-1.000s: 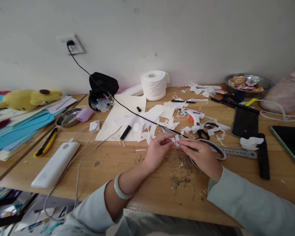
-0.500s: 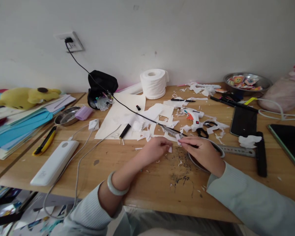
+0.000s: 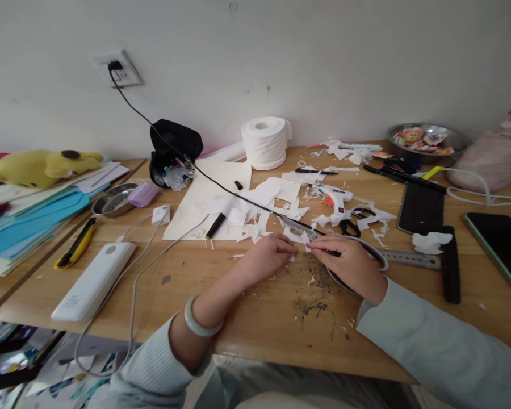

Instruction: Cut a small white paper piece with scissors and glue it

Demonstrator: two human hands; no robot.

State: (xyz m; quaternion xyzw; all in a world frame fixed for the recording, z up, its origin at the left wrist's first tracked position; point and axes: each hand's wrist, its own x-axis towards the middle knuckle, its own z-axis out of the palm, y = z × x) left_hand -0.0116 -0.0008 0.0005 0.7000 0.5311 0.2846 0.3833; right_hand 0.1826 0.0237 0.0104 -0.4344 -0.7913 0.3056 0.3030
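My right hand [image 3: 351,262], over a round bowl [image 3: 381,258] that it partly hides, pinches a small white paper scrap [image 3: 306,243] between its fingertips. Something dark shows under those fingers; I cannot tell what it is. Just to the left, my left hand [image 3: 266,258] has its fingers bent together, with a bit of white paper [image 3: 291,258] showing at their tips. Beyond both hands lies a pointed metal blade [image 3: 296,225], beside torn white paper [image 3: 251,230]. Black crumbs [image 3: 313,309] are scattered on the wood before me.
A black cable [image 3: 238,196] crosses from the wall socket [image 3: 118,69]. Behind my hands are a glue gun [image 3: 338,203], black-handled scissors [image 3: 350,228] and a toilet roll [image 3: 264,145]. A steel ruler [image 3: 413,259] and phone [image 3: 500,250] lie right, a power bank [image 3: 93,281] left.
The whole view shifts slightly. My hands stay in nearly the same place, fingertips close together, with the small paper scrap still in the right one.
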